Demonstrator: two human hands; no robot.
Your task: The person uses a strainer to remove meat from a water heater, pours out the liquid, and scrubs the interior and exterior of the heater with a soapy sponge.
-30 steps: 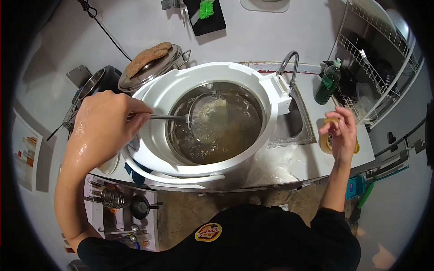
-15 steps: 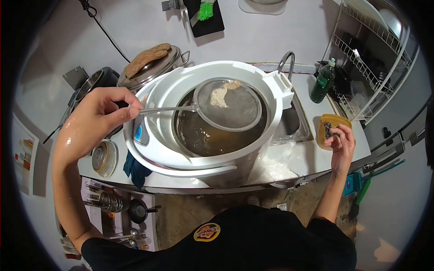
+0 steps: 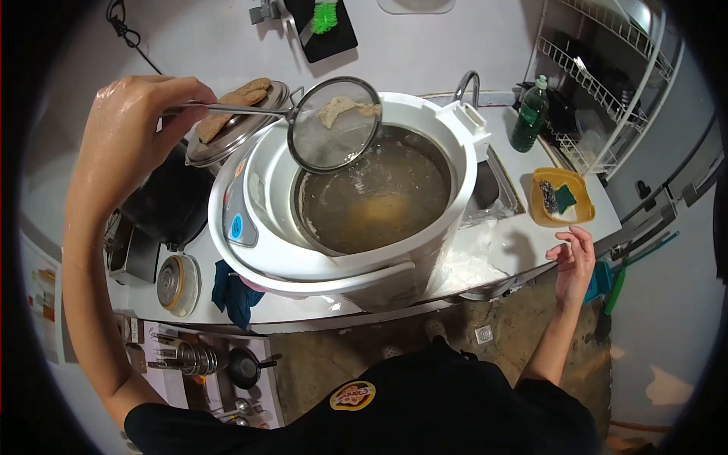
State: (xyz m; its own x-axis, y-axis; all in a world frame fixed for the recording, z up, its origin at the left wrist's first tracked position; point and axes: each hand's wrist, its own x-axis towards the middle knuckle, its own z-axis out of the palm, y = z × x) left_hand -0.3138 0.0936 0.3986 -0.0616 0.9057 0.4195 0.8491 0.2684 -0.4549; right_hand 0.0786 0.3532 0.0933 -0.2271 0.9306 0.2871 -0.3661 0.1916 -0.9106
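Observation:
My left hand [image 3: 140,125] is closed round the handle of a round mesh strainer [image 3: 322,140], raised and tilted above the left far side of a large white cooker [image 3: 243,265]. Some pale, soft scraps [image 3: 341,111] cling to the mesh. Cloudy brownish liquid [image 3: 379,193] stands in the cooker's metal inner pot, with a yellowish patch near its middle. My right hand [image 3: 574,262] hangs free at the counter's right front, fingers apart and loosely bent. Just beyond it lies a yellow container [image 3: 591,208] holding a green sponge [image 3: 565,199] and a metal scourer [image 3: 547,196].
Behind the cooker are a tap [image 3: 472,83] and a sink [image 3: 485,193]. A green bottle [image 3: 529,117] and a wire rack [image 3: 599,106] stand right. Left are a lidded pot [image 3: 167,201], brown mitts [image 3: 227,114] on its lid, a glass lid [image 3: 178,284] and a dark cloth [image 3: 235,296].
My left hand has lifted the strainer up and left, tilting it. My right hand has moved away from the yellow container toward the front. The view has shifted slightly.

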